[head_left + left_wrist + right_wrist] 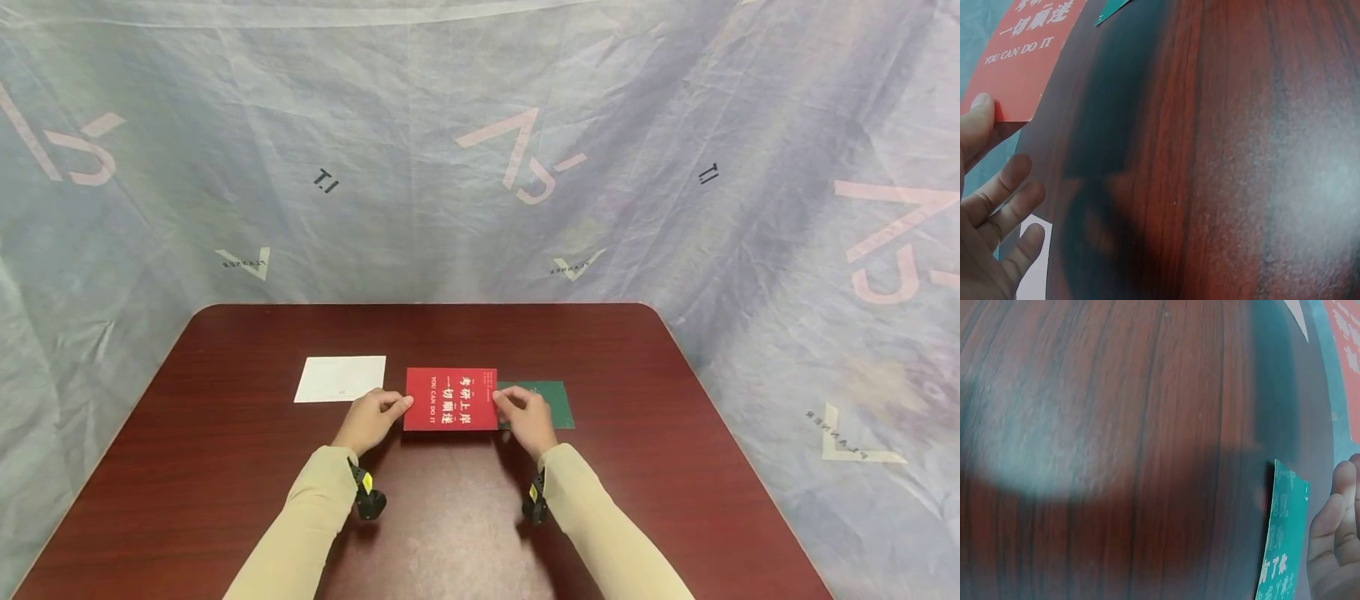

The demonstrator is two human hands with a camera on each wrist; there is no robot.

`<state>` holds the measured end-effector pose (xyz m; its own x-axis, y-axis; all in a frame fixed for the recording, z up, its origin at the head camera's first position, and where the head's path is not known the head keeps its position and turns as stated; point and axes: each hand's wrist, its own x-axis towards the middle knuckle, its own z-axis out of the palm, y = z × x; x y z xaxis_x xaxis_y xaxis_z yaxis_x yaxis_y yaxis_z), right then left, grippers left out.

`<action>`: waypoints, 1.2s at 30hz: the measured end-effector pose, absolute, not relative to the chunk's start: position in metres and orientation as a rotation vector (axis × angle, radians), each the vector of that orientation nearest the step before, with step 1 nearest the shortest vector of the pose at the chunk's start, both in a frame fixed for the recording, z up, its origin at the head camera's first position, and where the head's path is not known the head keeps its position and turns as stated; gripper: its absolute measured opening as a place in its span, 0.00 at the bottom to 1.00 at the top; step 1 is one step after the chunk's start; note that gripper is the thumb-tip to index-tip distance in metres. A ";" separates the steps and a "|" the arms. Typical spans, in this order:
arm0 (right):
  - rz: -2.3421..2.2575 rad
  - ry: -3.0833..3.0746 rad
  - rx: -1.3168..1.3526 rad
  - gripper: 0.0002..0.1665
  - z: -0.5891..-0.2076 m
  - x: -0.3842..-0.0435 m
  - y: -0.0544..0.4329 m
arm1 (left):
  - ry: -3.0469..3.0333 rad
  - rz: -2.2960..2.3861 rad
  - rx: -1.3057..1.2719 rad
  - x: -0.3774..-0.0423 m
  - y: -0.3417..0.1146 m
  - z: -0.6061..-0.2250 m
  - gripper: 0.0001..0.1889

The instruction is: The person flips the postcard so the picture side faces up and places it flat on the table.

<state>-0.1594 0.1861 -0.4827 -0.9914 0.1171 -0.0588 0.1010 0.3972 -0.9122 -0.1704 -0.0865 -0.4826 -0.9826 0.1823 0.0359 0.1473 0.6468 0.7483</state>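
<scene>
A red card (450,400) with white Chinese characters and the words "YOU CAN DO IT" is held up off the table, its lettering turned sideways in the head view. My left hand (372,418) pinches its left edge between thumb and forefinger; in the left wrist view the thumb (979,119) presses the card's corner while the other fingers spread loosely. The right edge is pinched by my right hand (528,417). Partly behind that hand, a green card (558,403) lies on the table. Left of the left hand is a white card (339,379).
The dark red wooden table (247,492) has rounded far corners. Grey printed cloth (420,192) hangs behind it and along both sides. A black wrist device (369,496) is strapped at the left cuff, another (535,500) at the right.
</scene>
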 end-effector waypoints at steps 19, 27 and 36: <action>1.700 -2.614 -0.256 0.13 -0.483 -0.155 0.205 | 2.813 1.226 0.363 -0.171 -0.070 -0.482 0.12; 1.727 -2.588 -0.231 0.13 -0.486 -0.153 0.214 | 2.817 1.207 0.404 -0.172 -0.062 -0.484 0.11; 1.658 -2.633 -0.272 0.12 -0.486 -0.148 0.227 | 2.812 1.178 0.470 -0.168 -0.051 -0.480 0.14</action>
<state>-0.1483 0.2265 -0.4855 -0.9846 0.1569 -0.0768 0.1371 0.4212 -0.8965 -0.1675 -0.0508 -0.4798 -0.9521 0.2989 0.0646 0.2558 0.6625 0.7041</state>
